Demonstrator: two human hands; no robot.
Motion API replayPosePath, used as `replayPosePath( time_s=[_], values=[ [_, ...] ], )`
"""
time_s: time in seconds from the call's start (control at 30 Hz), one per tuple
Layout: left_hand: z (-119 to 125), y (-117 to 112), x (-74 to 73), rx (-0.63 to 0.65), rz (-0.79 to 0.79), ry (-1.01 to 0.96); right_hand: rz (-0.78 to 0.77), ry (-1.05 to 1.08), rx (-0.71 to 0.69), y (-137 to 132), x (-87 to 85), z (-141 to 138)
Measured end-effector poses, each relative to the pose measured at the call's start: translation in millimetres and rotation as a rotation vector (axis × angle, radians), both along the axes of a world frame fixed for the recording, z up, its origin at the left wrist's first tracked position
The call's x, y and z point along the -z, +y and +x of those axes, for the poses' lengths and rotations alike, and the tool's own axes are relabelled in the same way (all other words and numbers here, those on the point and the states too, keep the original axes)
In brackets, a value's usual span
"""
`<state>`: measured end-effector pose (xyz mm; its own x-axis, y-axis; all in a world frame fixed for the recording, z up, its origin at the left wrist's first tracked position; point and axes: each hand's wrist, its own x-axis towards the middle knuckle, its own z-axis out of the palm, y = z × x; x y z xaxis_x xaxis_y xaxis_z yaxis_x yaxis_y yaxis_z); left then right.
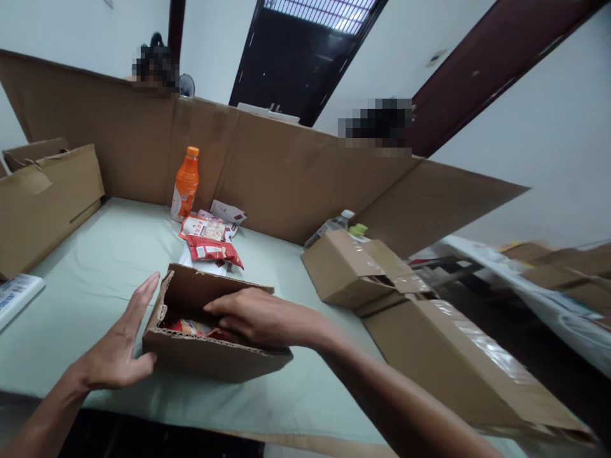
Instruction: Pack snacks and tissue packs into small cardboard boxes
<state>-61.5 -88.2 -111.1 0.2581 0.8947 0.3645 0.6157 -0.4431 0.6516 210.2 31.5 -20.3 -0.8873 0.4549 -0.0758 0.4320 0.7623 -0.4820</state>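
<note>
Open corrugated box (210,357), left wall against left hand (118,346) fingers; red snack packets (188,327) inside, beneath right hand (267,318) fingers.

Looks like a packing room. Boxes (205,356) all over a table (95,267), with snack packs (210,245) and a cardboard wall (286,172) around.

What sits around my workspace

On my pale green tabletop (95,254) an orange drink bottle (185,184) stands upright against the cardboard wall (286,172) that fences the far side. Just in front of it lies a loose pile of red snack packets (210,245). A big brown carton (45,203) sits to my left, with a white printed sheet (16,294) near it at the table edge. To my right are a folded box (348,267), a long flattened carton (458,362) and a clear bottle (333,224) lying behind them.
</note>
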Motion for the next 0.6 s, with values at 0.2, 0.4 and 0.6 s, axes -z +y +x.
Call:
replayPosePath(
  time_s=[0.2,0.4,0.6],
  values=[
    [13.3,6.6,-38.4,0.131,0.189,0.092,0.122,0.326,0.392,67.7,-16.0,38.1],
    [23.9,24.6,-22.1,0.146,0.247,0.119,0.266,0.008,0.629,183.6,42.4,3.3],
    [28.4,36.9,2.1,0.147,0.402,0.139,0.312,-0.133,0.628,278.9,92.5,-60.6]
  ],
)
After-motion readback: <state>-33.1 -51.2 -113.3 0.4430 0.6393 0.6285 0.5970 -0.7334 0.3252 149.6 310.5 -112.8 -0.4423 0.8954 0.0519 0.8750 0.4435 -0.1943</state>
